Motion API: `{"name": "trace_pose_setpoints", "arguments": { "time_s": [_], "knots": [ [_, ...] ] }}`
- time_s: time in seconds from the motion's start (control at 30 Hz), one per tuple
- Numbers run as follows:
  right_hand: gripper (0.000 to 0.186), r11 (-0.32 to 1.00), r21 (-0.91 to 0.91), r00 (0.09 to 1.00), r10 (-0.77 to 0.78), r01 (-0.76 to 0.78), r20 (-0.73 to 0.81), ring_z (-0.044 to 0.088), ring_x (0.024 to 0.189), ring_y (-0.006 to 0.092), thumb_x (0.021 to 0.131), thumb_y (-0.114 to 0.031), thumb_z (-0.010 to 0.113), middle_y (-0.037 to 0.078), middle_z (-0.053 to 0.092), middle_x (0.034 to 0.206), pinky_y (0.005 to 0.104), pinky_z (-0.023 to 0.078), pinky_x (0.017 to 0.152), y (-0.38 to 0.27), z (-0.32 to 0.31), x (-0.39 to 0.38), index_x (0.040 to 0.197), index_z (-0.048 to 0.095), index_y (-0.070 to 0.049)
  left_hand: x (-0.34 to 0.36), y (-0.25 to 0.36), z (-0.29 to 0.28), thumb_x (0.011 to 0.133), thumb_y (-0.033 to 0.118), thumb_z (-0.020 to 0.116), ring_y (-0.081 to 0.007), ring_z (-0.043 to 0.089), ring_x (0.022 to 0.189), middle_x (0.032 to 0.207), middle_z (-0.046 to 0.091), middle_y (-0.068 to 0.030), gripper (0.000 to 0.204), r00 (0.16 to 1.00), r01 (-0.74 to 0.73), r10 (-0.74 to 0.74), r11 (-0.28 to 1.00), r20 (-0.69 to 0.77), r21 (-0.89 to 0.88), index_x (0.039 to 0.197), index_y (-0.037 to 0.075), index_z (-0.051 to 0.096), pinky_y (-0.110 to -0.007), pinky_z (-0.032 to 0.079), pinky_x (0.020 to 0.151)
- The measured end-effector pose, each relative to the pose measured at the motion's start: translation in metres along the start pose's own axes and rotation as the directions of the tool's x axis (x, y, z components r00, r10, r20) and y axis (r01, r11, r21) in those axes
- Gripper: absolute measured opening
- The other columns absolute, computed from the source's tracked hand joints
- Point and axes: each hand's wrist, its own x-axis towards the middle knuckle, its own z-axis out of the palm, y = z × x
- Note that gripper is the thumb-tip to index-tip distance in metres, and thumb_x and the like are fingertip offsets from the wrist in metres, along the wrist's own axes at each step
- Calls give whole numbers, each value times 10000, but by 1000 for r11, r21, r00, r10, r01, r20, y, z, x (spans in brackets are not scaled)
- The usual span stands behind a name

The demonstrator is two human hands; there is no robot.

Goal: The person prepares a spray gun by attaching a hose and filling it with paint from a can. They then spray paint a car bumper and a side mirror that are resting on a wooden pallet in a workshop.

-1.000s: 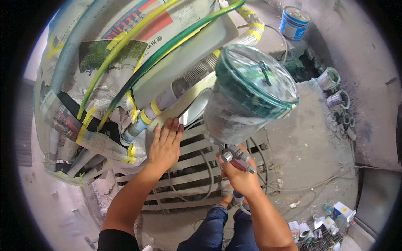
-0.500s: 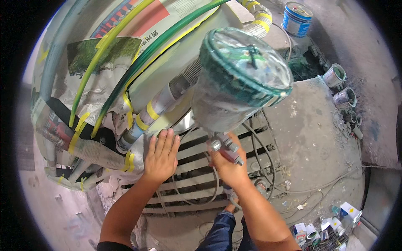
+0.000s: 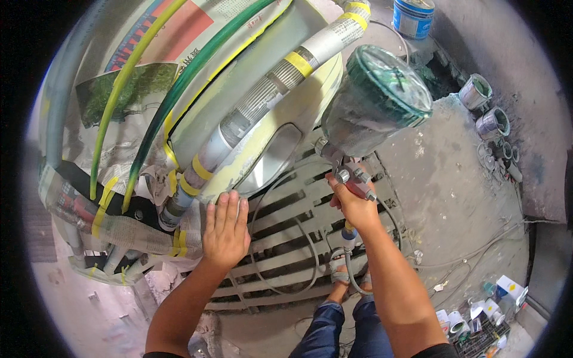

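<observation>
My right hand [image 3: 352,203] grips a spray gun [image 3: 352,173] topped by a large translucent cup [image 3: 373,95] with a green-stained lid; a hose runs down from its handle. My left hand [image 3: 225,230] is open, fingers laid flat at the lower edge of a pale painted panel [image 3: 256,146] with a rounded grey insert [image 3: 271,152]. Beside the panel runs a tube [image 3: 245,113] wrapped in newspaper and yellow tape. Green and yellow-green bars [image 3: 191,71] arch over newspaper masking [image 3: 125,89] to the left.
A blue can [image 3: 412,21] stands at the top right. Paint-stained cans [image 3: 474,92] line the right wall. A floor grate [image 3: 286,250] with looped hoses lies under me, by my sandalled feet [image 3: 340,268]. Cartons and cans [image 3: 507,289] are piled at the lower right.
The spray gun in my right hand has shifted right, uncovering more of the pale panel and insert. My left hand sits slightly lower in view, still open.
</observation>
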Motion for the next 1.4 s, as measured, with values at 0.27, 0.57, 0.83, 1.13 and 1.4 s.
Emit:
{"name": "trace_pose_setpoints", "arguments": {
  "time_s": [0.27, 0.57, 0.83, 1.13, 1.4],
  "knots": [
    [399, 998, 40, 998, 46, -44, -47, 574, 595, 121, 847, -160, 658, 46, 618, 787, 294, 484, 543, 47, 17, -16, 1196, 515, -29, -1, 4, -1, 711, 159, 621, -412, 229, 1390, 1478, 272, -263, 739, 999, 20, -20, 1000, 34, -8, 1370, -61, 372, -549, 158, 1122],
    [275, 986, 111, 991, 116, -122, 63, 573, 674, 90, 870, -106, 624, 29, 631, 830, 266, 488, 582, 89, 62, -78, 1122, 533, -46, -6, 6, -2, 704, 168, 618, -394, 242, 1390, 1464, 299, -264, 727, 998, 23, -23, 1000, 66, -3, 1351, -75, 391, -539, 166, 1123],
    [202, 991, 93, 972, -112, 94, 209, 569, 708, 112, 877, -105, 626, 27, 620, 879, 280, 495, 602, 84, 78, -113, 1056, 573, -28, 0, 3, -4, 743, 236, 603, -376, 306, 1348, 1455, 333, -208, 669, 976, 69, -56, 996, 211, -56, 1331, -23, 417, -533, 208, 1100],
    [184, 932, -265, 968, -225, 247, 111, 573, 644, 112, 849, -134, 670, 35, 642, 782, 281, 461, 571, 33, 11, -108, 987, 656, -12, 84, 12, -26, 688, 140, 606, -363, 364, 1320, 1388, 409, -215, 621, 962, 0, -28, 995, -273, -100, 1260, -65, 477, -491, 305, 1069],
    [264, 970, -115, 976, 212, -216, -42, 564, 617, 106, 869, -208, 664, 14, 614, 765, 265, 472, 546, -29, -13, -115, 1061, 657, -28, 188, 23, -45, 728, 229, 693, -316, 372, 1313, 1445, 347, -185, 741, 975, 22, -77, 968, -210, -251, 1356, -16, 387, -427, 339, 1057]
  ]
}}
